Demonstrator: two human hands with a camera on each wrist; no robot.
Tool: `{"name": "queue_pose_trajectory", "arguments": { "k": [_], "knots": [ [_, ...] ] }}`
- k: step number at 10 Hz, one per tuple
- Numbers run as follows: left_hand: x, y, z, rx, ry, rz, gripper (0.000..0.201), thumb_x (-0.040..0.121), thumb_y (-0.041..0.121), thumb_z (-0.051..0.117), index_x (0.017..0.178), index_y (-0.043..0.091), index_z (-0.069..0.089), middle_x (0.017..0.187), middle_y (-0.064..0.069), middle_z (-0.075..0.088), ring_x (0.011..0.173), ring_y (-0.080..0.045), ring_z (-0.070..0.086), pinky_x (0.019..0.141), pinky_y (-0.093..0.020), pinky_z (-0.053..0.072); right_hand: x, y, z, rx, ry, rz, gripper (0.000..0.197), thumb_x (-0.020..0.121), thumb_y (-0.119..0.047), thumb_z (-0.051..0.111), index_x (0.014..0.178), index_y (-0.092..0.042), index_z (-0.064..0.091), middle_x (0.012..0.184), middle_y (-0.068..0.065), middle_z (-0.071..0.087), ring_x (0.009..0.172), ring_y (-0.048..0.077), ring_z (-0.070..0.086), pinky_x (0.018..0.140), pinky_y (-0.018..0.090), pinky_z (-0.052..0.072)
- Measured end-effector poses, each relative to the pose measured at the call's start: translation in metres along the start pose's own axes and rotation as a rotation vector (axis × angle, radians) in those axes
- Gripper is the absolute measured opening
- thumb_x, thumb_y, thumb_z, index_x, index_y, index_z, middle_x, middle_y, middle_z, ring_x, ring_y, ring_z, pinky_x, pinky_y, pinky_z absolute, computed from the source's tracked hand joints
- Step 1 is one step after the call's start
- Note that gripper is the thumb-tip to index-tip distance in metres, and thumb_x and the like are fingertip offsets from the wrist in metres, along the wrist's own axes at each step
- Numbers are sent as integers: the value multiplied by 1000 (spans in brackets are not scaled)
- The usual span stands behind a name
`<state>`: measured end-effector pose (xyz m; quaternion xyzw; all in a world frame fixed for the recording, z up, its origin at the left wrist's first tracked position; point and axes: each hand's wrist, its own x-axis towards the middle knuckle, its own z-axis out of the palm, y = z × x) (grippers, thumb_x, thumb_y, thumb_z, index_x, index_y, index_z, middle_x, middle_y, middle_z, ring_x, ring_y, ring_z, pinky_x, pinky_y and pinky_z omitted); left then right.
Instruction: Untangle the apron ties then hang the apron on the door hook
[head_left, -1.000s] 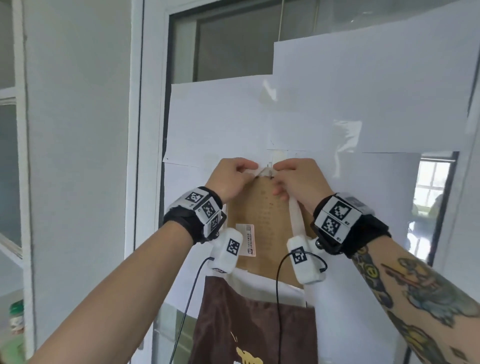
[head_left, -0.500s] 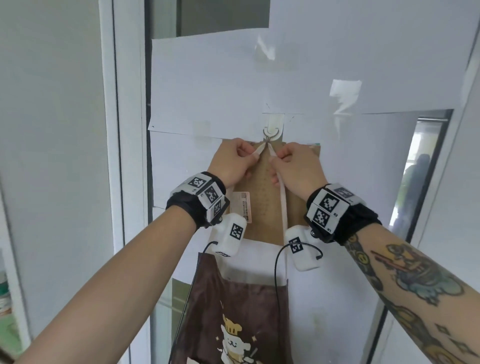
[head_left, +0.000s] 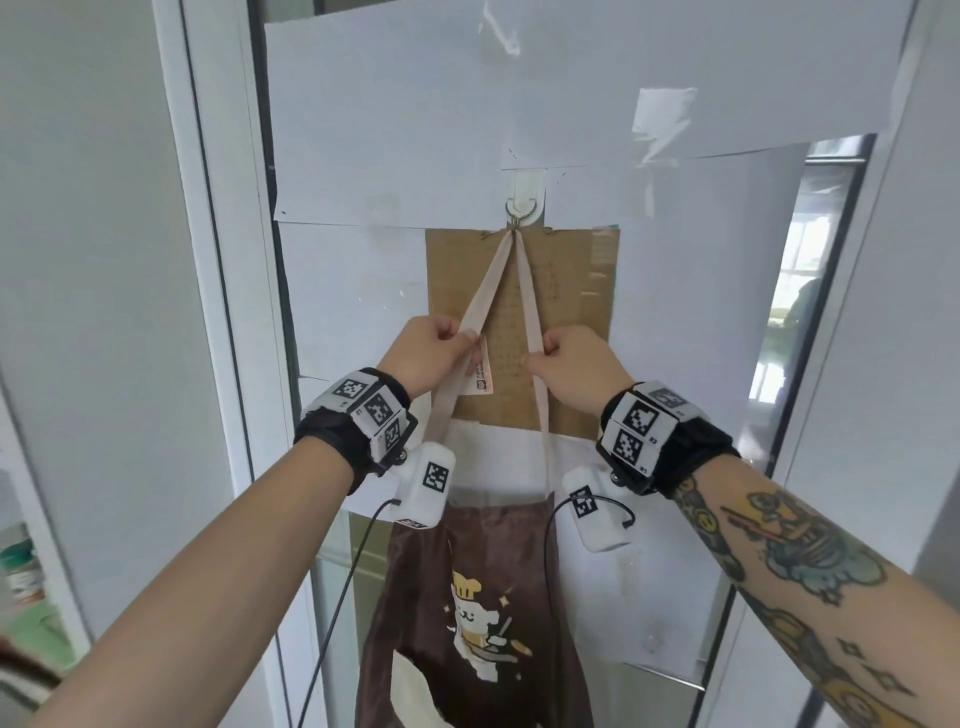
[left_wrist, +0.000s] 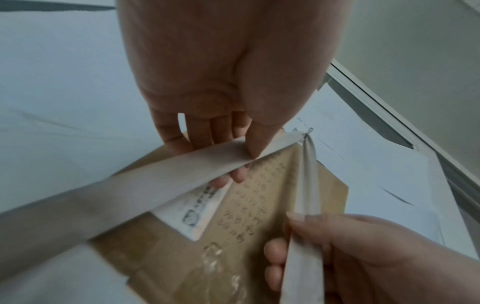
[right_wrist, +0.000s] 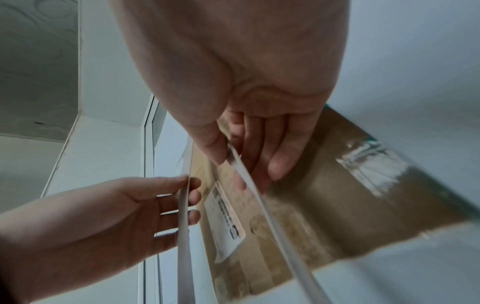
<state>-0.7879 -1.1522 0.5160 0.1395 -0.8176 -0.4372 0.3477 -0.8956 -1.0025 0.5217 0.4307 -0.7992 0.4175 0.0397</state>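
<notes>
The brown apron (head_left: 467, 597) with a cartoon print hangs against the door from its cream neck strap (head_left: 485, 288), which is looped over the small metal door hook (head_left: 523, 210). The strap's two strands run down from the hook in a narrow V. My left hand (head_left: 462, 340) pinches the left strand (left_wrist: 155, 185) between thumb and fingers. My right hand (head_left: 543, 353) pinches the right strand (right_wrist: 249, 185) the same way. Both hands are well below the hook, level with each other. The waist ties are out of view.
A brown cardboard sheet (head_left: 569, 312) with a small label (head_left: 480, 371) is taped on the door behind the strap. White paper sheets (head_left: 395, 114) cover the glass. The white door frame (head_left: 218, 260) is to the left, and a window (head_left: 795, 291) to the right.
Both hands have slid down the strap from the hook, which now shows bare above them with the strap hanging on it. The strands now spread apart.
</notes>
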Motion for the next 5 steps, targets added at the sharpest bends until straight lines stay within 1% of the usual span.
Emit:
{"name": "queue_pose_trajectory", "arguments": {
  "k": [1,2,3,4,5],
  "knots": [
    [-7,-17,-2,-51,-8,-63,23,93,20,52,74,12,63,78,-9,71,71,-21,66,82,-38,56,-6,10,7,41,-37,23,21,89,-27,56,78,-12,65,71,-1,72,72,16,67,71,28,50],
    [-18,-42,2,-49,-33,-108,25,94,21,50,80,7,65,80,-9,72,78,-23,66,93,-46,53,-15,30,21,135,-46,53,20,91,-30,54,82,-16,65,78,1,74,75,15,71,82,35,56],
    [-24,-55,3,-66,-52,-142,27,94,22,50,82,4,66,80,-9,72,81,-24,66,96,-48,51,-23,41,31,145,-79,81,21,92,-30,53,84,-15,66,78,1,74,73,13,71,84,37,57],
    [-30,-64,5,-76,-11,-145,21,91,27,55,78,14,66,89,-15,71,86,-30,65,95,-48,51,-32,47,39,99,-61,63,27,90,-34,54,85,-11,68,81,2,74,76,14,70,84,36,55],
    [-31,-68,2,-72,84,-139,13,91,24,56,90,15,66,95,-9,68,90,-25,63,87,-36,51,-35,48,38,95,35,67,29,88,-39,56,95,-12,65,88,0,72,84,16,67,81,31,52]
  ]
}}
